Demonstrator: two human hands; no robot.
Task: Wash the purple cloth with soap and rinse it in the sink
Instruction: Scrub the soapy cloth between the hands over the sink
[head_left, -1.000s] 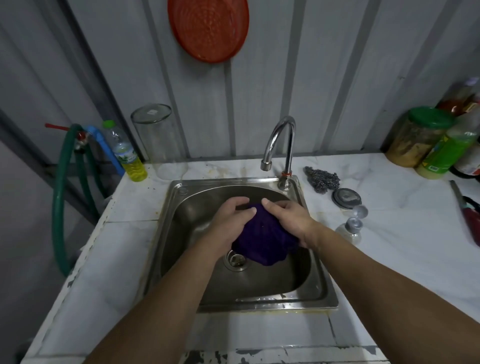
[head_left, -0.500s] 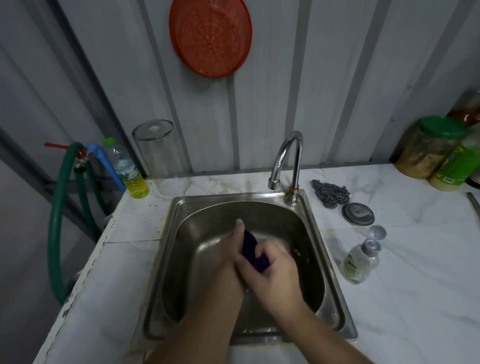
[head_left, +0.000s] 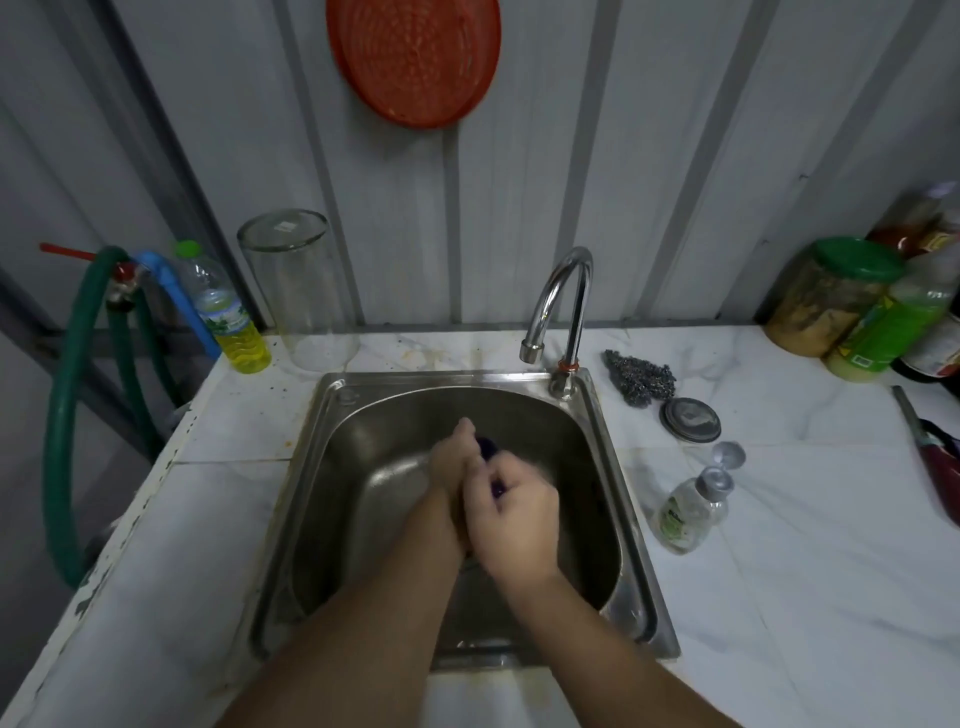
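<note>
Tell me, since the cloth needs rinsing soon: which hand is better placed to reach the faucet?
Right, probably. The faucet stands at the sink's back-right corner, on the right hand's side. Both hands are closed around the purple cloth, so the left hand could keep holding it.

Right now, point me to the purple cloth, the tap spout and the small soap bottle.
purple cloth (head_left: 487, 447): head view, the sliver showing between the hands.
tap spout (head_left: 531, 352): head view, its outlet end.
small soap bottle (head_left: 684, 517): head view, its clear body, lying on the counter.
</note>
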